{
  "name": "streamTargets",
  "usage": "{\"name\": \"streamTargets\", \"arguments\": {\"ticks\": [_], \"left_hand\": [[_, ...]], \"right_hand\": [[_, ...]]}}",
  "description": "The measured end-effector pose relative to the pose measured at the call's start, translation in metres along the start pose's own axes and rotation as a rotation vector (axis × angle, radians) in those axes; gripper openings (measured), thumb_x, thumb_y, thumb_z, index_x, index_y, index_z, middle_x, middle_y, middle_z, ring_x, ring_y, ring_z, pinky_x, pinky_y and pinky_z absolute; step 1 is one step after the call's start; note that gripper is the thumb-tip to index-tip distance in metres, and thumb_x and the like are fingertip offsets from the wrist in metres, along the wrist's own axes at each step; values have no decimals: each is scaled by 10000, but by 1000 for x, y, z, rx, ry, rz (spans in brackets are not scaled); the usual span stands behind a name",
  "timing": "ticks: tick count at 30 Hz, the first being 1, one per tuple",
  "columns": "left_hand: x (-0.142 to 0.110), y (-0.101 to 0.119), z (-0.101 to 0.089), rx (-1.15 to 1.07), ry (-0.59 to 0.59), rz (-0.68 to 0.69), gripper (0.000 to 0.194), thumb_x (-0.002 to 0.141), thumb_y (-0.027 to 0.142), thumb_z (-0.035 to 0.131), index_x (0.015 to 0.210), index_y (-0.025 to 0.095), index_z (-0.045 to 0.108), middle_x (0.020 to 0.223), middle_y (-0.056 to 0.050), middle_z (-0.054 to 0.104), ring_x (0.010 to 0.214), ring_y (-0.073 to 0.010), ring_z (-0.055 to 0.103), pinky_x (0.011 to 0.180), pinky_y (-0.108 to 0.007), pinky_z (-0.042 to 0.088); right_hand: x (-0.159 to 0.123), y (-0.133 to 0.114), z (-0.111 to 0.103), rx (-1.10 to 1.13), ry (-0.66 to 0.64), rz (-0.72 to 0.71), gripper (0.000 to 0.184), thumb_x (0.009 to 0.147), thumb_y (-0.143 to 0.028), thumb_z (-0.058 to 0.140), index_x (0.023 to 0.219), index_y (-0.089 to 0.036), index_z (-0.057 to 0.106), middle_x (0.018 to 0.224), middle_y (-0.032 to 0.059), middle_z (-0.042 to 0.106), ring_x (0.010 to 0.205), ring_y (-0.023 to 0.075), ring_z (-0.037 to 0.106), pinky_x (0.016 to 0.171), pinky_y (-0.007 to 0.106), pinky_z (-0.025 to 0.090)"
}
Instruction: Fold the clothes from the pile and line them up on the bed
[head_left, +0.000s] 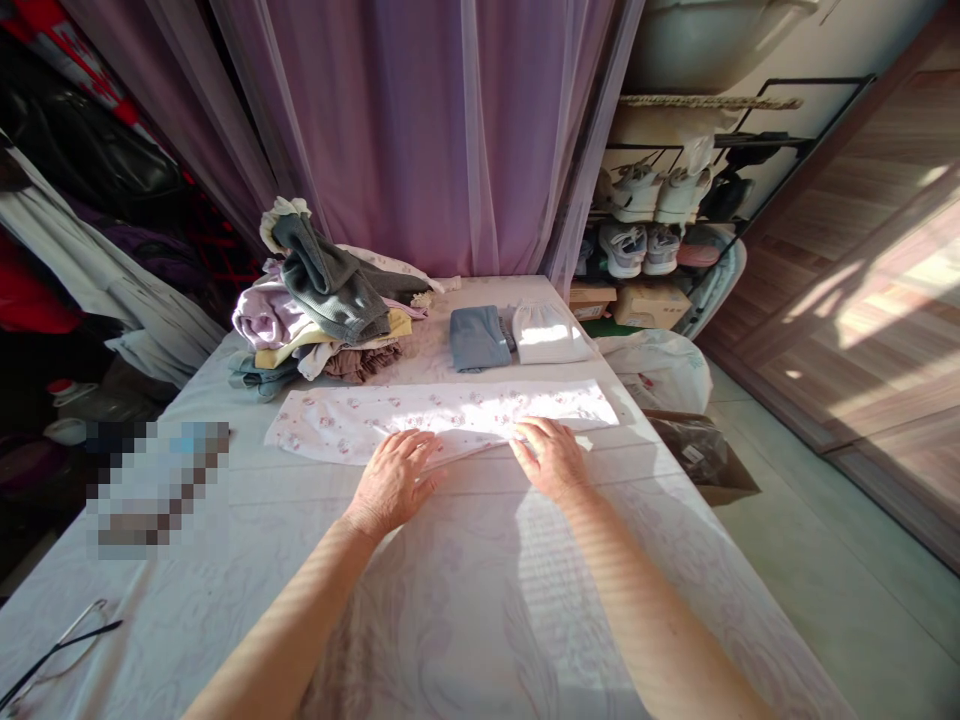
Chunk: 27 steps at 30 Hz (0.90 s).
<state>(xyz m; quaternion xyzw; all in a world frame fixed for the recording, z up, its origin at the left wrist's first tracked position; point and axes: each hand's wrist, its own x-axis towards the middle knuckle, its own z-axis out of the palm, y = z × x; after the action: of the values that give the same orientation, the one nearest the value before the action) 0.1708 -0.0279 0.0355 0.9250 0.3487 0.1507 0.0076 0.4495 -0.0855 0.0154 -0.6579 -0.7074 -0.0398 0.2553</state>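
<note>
A white garment with a small reddish print, seemingly trousers (360, 407), lies flat and lengthwise across the table in front of me. My left hand (394, 480) rests on its near edge, left of the middle, fingers stretched out. Farther right, my right hand (551, 460) lies on the same edge with its fingers extended. Neither hand grips the cloth. Just beyond the garment sit a folded blue-grey piece of clothing (478, 338) and a folded white one (547, 332), side by side.
A loose heap of clothes (322, 300) stands at the back left. Eyeglasses (67, 640) lie at the near left corner, below a blurred-out item (157, 490). Purple curtains (405, 130) hang behind the table. A shoe rack (675, 215) and an open cardboard box (720, 490) are at the right.
</note>
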Motion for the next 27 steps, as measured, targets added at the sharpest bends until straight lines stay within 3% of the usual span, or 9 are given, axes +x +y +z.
{"name": "streamTargets", "arguments": {"ticks": [3,5,9,15,18,22,27], "left_hand": [[5,10,14,-2,-70,63,646,945,565,462,1429,137,491,1466,-155,522,1369,-324,439,1125,-508,349],[3,12,20,-2,-98,74,676,946,587,443,1461,148,456,1509,-148,476,1404,-323,399,1144,-512,324],[-6,9,22,-18,-77,77,664,951,593,423,1492,208,422,1531,-123,453,1427,-311,368,1164,-511,295],[-7,8,22,-16,-53,72,640,946,579,450,1483,230,438,1516,-123,473,1408,-326,401,1154,-551,303],[-6,10,21,-33,-59,60,637,938,580,467,1471,230,457,1510,-127,480,1410,-330,401,1153,-565,308],[-6,9,21,-44,-76,47,618,943,571,464,1448,216,487,1503,-138,487,1411,-335,402,1145,-577,324],[-8,7,25,-52,-35,47,587,949,534,474,1444,220,491,1499,-138,491,1405,-333,414,1134,-577,342]], "right_hand": [[-5,-4,-5,9,-72,-62,337,937,-290,499,1224,-221,661,1319,87,646,1221,250,566,1044,412,422],[-11,1,-10,12,-102,-53,359,941,-288,475,1252,-250,648,1369,71,615,1278,257,534,1074,435,410],[-27,29,-26,-6,-9,137,363,959,-325,384,1168,-419,666,1301,-20,661,1226,223,576,1045,415,435],[-35,68,-38,-131,88,377,344,921,-272,423,1004,-203,749,1110,104,739,1039,243,645,961,374,453],[-31,82,-39,-208,122,536,332,893,-268,469,1066,-190,741,1115,110,729,1028,246,619,930,358,450],[-22,97,-42,-306,124,767,344,899,-339,472,1053,-206,749,1114,133,704,999,289,582,858,434,453],[-10,104,-44,-315,59,782,284,865,-402,542,911,-228,761,1066,132,689,993,291,568,846,448,441]]}}
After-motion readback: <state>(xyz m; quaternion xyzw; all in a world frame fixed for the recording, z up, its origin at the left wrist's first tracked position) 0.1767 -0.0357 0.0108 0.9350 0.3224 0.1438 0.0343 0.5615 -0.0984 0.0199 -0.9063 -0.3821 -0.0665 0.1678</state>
